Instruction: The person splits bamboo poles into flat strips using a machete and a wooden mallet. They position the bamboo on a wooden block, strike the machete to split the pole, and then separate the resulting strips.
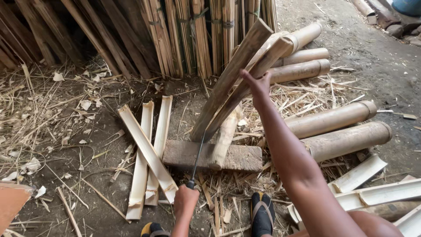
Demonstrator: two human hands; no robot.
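Note:
A split bamboo length [232, 74] leans tilted, its lower end resting on a flat wooden block [239, 159]. The bamboo is parted into two halves that spread at the top. My right hand [258, 86] grips the right half high up. My left hand [185, 201] is shut on the handle of a long thin knife [198, 157]. The blade runs up into the base of the bamboo near the block.
Split bamboo halves [147, 149] lie on the dirt left of the block. Whole bamboo sections [346, 139] are stacked at right, more split pieces [377, 194] at lower right. Bundled bamboo strips [197, 35] stand behind. My sandalled foot [262, 213] is near the block.

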